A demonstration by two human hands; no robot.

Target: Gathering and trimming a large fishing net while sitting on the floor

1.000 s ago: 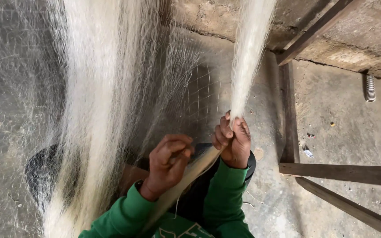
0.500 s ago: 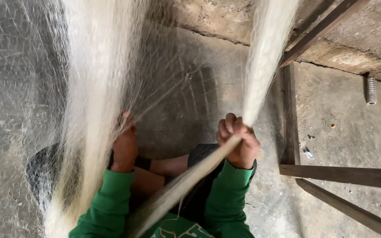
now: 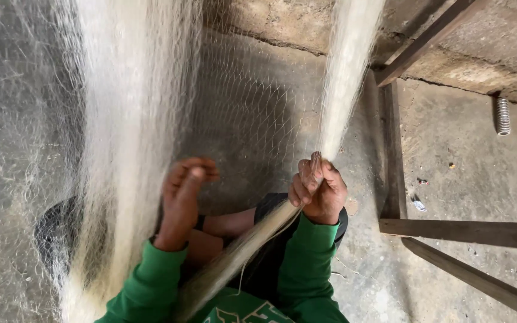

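Gripping bunched net, right hand

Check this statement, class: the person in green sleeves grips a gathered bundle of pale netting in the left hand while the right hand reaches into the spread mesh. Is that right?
Not quite: the hands are swapped. The head view shows the right hand closed around the gathered bundle of pale netting, while the left hand reaches into the spread mesh. The green sleeves are as stated.

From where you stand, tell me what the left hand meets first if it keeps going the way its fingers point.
Probably the spread fishing net just past the left hand; depth is hard to judge.
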